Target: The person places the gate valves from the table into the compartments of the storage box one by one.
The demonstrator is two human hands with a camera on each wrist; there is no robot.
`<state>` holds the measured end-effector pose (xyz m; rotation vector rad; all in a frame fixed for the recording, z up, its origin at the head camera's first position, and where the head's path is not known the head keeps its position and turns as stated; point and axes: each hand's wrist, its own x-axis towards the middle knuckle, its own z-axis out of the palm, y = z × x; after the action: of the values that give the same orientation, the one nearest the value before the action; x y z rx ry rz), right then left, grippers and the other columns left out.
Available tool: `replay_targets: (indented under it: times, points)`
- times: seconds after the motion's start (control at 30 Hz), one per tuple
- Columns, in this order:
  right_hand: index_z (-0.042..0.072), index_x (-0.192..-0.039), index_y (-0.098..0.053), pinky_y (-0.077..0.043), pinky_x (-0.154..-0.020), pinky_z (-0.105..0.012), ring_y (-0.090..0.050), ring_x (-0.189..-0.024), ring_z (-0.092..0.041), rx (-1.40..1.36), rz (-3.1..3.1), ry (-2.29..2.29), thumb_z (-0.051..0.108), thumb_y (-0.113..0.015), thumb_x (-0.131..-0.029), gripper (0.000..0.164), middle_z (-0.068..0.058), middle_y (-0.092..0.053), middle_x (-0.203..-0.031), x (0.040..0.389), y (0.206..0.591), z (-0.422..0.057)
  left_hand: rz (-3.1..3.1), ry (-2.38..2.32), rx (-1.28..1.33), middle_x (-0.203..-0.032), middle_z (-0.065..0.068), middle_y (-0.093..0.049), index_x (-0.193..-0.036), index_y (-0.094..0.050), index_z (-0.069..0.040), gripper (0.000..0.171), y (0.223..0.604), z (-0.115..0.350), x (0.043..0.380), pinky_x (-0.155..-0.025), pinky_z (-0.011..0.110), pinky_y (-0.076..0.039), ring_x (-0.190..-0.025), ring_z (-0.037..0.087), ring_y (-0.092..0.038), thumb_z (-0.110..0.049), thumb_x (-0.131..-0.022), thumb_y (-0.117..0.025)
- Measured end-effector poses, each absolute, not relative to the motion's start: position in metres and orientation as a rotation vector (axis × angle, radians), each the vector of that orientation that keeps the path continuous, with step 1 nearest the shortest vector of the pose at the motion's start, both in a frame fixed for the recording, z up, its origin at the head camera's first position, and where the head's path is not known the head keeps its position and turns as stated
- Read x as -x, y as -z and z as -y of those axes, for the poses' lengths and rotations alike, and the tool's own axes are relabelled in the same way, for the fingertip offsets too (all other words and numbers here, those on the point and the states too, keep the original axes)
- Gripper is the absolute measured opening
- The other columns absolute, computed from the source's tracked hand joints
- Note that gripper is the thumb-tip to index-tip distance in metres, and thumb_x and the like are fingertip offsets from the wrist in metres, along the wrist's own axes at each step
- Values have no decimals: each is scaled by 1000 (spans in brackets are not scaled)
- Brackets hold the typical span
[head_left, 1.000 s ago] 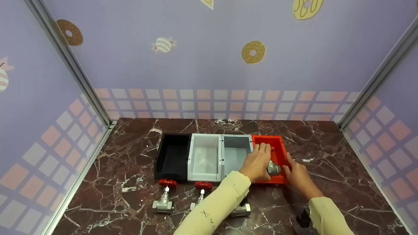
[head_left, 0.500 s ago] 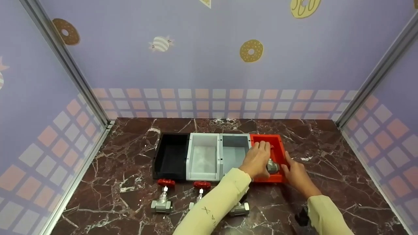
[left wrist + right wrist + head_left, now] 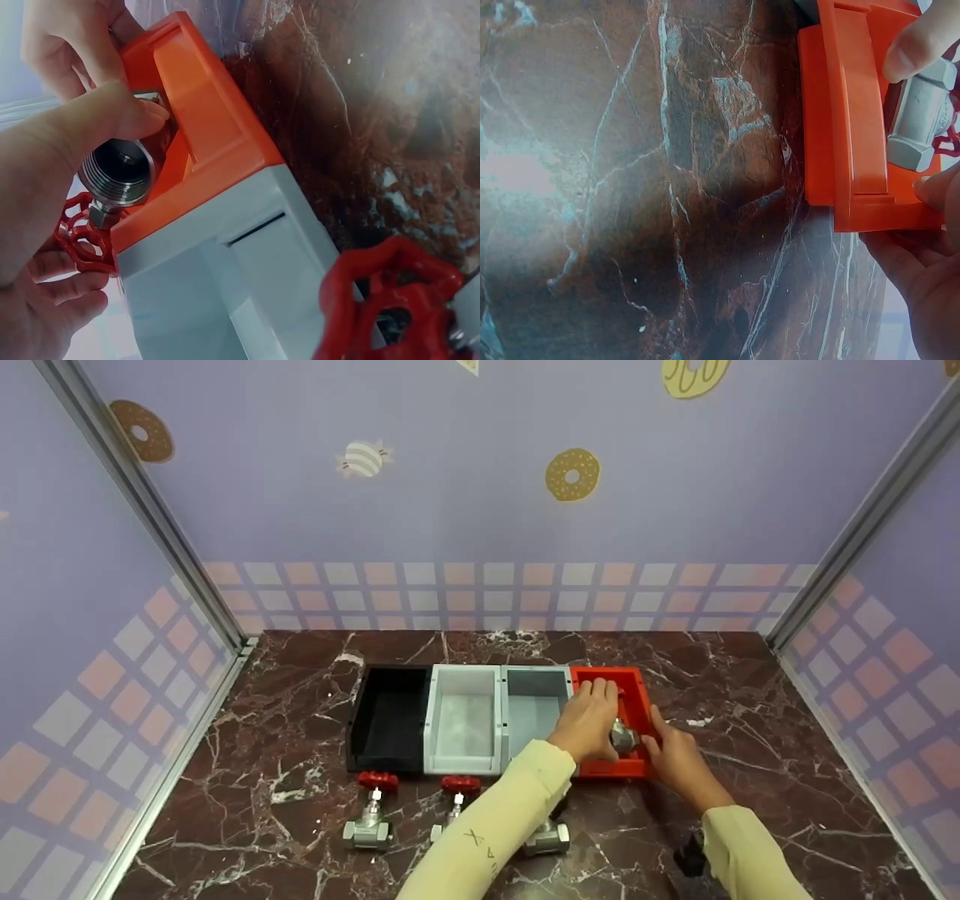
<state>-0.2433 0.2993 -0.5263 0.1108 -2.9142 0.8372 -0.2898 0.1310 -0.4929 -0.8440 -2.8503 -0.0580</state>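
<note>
On the left stands a black bin (image 3: 386,727), then a white bin (image 3: 463,727) and a grey bin (image 3: 534,718); three valves (image 3: 367,834) lie on their near side. Farther right, the left hand (image 3: 589,721) grasps a silver valve (image 3: 624,736) within the red bin (image 3: 615,770). The right hand (image 3: 675,751) clasps that bin's right wall.

Valve A (image 3: 624,736), in L hand (image 3: 587,721): part. hid. Valve B (image 3: 551,840), nearside thereof: part. hid. by L sleeve (image 3: 491,825). Blk. obj. (image 3: 688,856), nearside of R hand (image 3: 681,761): unclear.
</note>
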Motion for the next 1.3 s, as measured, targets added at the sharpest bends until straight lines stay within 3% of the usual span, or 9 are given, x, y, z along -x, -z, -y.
replay_targets:
  times: [0.47,0.73,1.3]
  points:
    - [-9,-145,-31,-49,-90,-56,-61,-109,-45,-138,2861,-837,5,-55,-94,57,-37,-54,-126,245,529,-299,2896,-15,805,-120,3,-50,-132,-43,-9,103,497,-133,296,-94,26,-49,-107,18,-52,-62,-54,-85]
    - [-10,-144,-32,-49,-90,-55,-63,-107,-44,-139,2848,-849,5,-56,-94,57,-37,-55,-124,245,529,-299,2901,-1,802,-120,3,-53,-130,-45,-10,99,500,-133,299,-115,37,-32,-114,20,-54,-59,-55,-86]
    - [-9,-145,-31,-49,-91,-56,-62,-109,-44,-116,2859,-845,4,-55,-94,57,-37,-55,-125,245,530,-299,2970,56,806,-122,2,-54,-130,-46,-11,93,502,-135,305,-118,39,-27,-118,20,-54,-53,-58,-87]
